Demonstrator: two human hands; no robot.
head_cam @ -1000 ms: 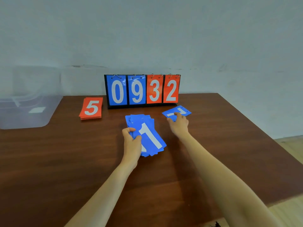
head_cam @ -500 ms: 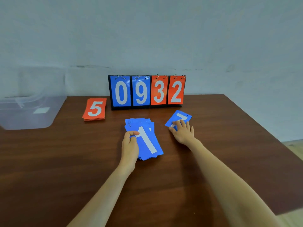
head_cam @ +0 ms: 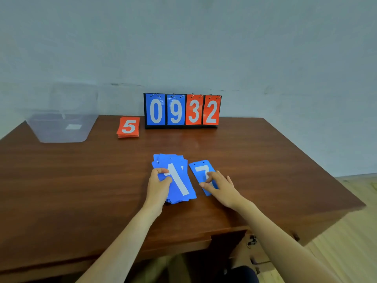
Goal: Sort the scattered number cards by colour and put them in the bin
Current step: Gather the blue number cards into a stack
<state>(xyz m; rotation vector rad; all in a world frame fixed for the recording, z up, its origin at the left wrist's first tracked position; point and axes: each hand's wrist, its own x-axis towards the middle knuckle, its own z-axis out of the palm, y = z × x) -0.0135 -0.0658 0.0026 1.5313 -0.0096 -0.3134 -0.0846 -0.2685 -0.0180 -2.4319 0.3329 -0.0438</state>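
A fanned pile of blue number cards [head_cam: 179,186], a white 1 on top, lies at the middle of the brown table [head_cam: 81,180]. My left hand [head_cam: 159,184] grips the pile's left edge, thumb on top. Just right of the pile lies a single blue card with a 7 [head_cam: 201,170]. My right hand [head_cam: 221,186] presses on the lower half of that card with straight fingers. A neat stack of red cards topped by a 5 [head_cam: 128,127] sits at the back. The clear plastic bin [head_cam: 61,127] stands at the back left corner.
A black flip scoreboard [head_cam: 182,110] showing blue 0 and 9 and red 3 and 2 stands against the wall behind the cards. The table's front edge is close below my forearms, and its right edge drops to a wooden floor [head_cam: 346,231].
My right hand has dragged the blue 7 card from near the scoreboard toward me, turning it upright beside the pile. My left hand has kept hold of the blue pile.
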